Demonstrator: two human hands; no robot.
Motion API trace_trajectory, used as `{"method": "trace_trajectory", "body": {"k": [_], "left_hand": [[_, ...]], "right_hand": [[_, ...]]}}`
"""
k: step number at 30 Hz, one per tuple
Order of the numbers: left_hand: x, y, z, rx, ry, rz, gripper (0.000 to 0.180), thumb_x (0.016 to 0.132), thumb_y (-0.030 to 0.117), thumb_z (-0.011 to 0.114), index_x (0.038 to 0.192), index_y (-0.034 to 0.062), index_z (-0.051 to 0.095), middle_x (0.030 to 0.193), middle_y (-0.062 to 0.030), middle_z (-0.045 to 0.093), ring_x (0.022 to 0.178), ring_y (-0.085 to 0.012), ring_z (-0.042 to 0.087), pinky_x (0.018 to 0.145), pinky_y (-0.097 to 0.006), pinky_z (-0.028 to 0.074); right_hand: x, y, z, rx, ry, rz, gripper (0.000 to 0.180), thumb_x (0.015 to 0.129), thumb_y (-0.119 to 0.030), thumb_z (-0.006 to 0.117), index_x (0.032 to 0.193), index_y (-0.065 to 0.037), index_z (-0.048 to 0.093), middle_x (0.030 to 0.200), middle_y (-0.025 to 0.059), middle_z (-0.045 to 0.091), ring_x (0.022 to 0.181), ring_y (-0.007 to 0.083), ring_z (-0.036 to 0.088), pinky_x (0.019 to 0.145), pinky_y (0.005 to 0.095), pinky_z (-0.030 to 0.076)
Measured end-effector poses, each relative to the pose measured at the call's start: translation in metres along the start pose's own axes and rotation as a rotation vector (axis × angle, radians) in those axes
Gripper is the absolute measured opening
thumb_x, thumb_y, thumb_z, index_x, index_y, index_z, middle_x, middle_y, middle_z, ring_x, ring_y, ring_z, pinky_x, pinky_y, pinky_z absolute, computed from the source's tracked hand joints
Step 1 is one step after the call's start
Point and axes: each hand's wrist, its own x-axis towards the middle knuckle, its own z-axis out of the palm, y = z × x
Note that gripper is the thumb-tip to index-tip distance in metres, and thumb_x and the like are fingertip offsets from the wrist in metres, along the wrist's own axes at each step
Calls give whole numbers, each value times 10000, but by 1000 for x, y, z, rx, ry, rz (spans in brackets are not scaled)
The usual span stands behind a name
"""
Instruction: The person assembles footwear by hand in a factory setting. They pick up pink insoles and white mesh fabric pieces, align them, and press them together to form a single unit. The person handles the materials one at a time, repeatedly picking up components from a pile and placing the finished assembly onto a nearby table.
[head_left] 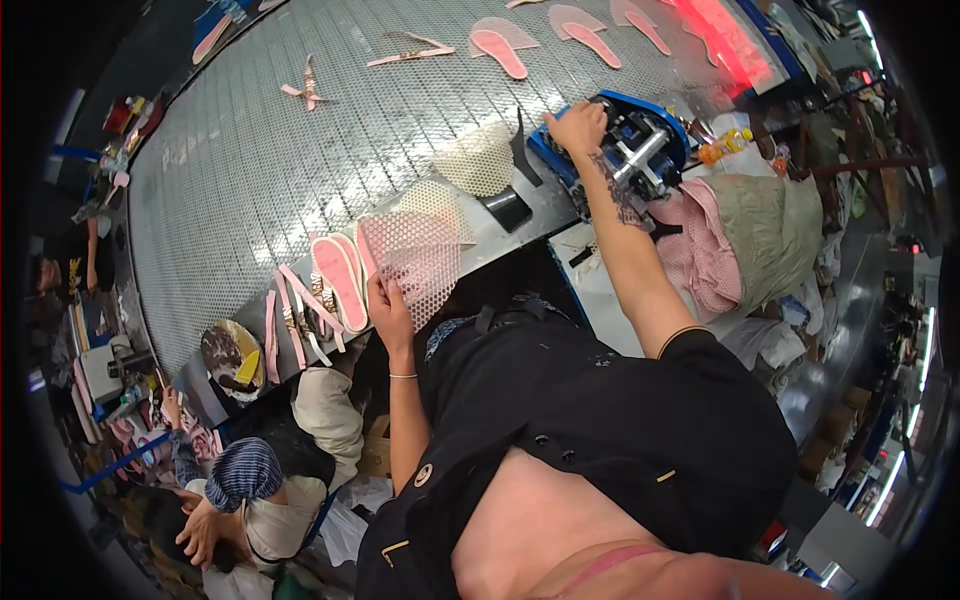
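My left hand [391,310] is closed on the near edge of a pink insole with a translucent honeycomb mesh sheet [425,265] spreading to its right. Beside that hand, pink and white insoles [337,275] lie overlapped at the table's near edge. Pink straps with metallic trim [300,310] are laid out to their left. My right hand [578,128] lies on the left part of a blue-framed machine [640,135] with metal rods, its thumb stretched away from the bent fingers. Cream mesh sheets [475,160] lie between my hands, next to a black flat piece [508,209].
A conveyor with a metal mesh surface [220,180] runs across the far side. It carries insoles on mesh sheets [498,52] and loose straps [410,50] toward a red-glowing area [725,45]. Right stand an orange bottle [725,147] and heaped cloth [765,235]. A co-worker [245,490] sits at left.
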Motion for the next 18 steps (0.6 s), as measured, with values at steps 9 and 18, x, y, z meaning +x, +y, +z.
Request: {"method": "trace_trajectory", "body": {"k": [9, 18], "left_hand": [[18, -23, -36, -126, 69, -116, 218, 934, 74, 481, 1122, -27, 529, 862, -8, 529, 723, -72, 450, 673, -229, 399], [47, -60, -68, -256, 71, -138, 257, 954, 68, 454, 1190, -33, 471, 998, -47, 591, 843, -78, 529, 754, -230, 426]], "right_hand": [[2, -14, 43, 239, 233, 234, 1029, 832, -597, 529, 1410, 167, 153, 1490, 330, 184, 1428, 401, 121, 1158, 462, 94], [2, -24, 50, 321, 264, 348, 1024, 859, -604, 491, 1433, 140, 87, 1521, 305, 92, 1438, 395, 47, 1155, 481, 84]]}}
